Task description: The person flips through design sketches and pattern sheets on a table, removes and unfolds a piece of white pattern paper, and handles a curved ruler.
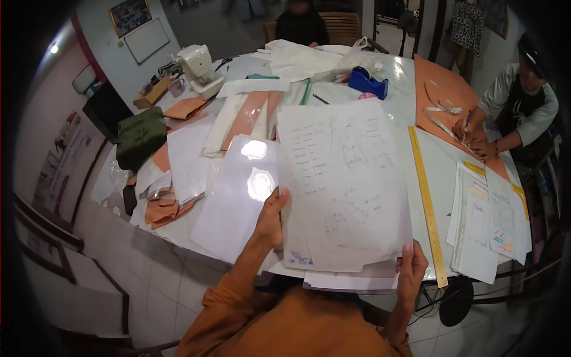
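A sheet of paper [345, 190] with handwritten notes and pencil sketches is held up in front of me, above the table. At its left edge, my left hand [270, 221] pinches it, thumb uppermost. My right hand [411, 268] closes on its lower right corner. More white sheets [348, 281] show beneath its bottom edge. A glossy plastic sleeve [235, 196], bright with lamp reflections, lies on the table just left of my left hand. The yellow ruler [427, 205] lies a little to the right of the sheet.
A person at the right writes on orange paper [443, 95] beside a measuring tape [440, 122]. Written sheets [476, 220] lie near the right edge. Farther back are a blue tape dispenser [369, 82], a white sewing machine [199, 68] and green fabric [141, 138]. Another person sits at the far side.
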The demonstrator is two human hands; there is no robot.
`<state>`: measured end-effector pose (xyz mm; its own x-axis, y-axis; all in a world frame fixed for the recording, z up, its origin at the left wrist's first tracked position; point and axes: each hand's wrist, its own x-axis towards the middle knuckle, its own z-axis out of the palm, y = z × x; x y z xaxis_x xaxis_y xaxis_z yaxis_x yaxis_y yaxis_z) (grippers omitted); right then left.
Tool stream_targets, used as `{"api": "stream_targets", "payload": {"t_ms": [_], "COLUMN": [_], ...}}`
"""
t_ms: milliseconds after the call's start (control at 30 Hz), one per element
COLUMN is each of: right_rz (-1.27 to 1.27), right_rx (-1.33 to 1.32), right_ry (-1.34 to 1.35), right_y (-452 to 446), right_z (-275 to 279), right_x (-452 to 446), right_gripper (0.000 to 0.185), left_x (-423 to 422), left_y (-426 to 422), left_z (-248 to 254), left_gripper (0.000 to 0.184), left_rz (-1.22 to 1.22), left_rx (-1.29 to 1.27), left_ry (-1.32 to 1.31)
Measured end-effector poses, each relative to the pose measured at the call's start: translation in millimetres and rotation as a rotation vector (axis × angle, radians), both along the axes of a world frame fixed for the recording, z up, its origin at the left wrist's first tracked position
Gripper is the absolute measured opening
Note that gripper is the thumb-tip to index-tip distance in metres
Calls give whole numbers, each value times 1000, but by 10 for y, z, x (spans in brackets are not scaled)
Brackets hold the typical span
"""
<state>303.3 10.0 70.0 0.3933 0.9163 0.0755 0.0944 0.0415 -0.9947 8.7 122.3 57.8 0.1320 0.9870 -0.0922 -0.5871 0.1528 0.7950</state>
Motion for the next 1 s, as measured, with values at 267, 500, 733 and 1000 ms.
{"api": "stream_targets", "payload": {"t_ms": [267,500,733,1000], "right_rz": [-26,-145,-37,-59], "right_rx": [-61,-136,-164,-91], "right_ry": [292,424,461,469], "right_y": [16,71,-42,42], "right_z": [-92,-103,-260,-208], "right_x": [84,55,267,146], "right_gripper": [20,36,38,38], "left_x": [74,65,133,108], "left_y": [-95,-215,-279,-288], "left_z": [39,-102,-206,-195], "left_gripper": [41,47,46,48], "left_rz": [-76,-234,-87,-155], "left_rx": [-173,-430,-519,-514], "left_ry": [26,-52,-167,-205]}}
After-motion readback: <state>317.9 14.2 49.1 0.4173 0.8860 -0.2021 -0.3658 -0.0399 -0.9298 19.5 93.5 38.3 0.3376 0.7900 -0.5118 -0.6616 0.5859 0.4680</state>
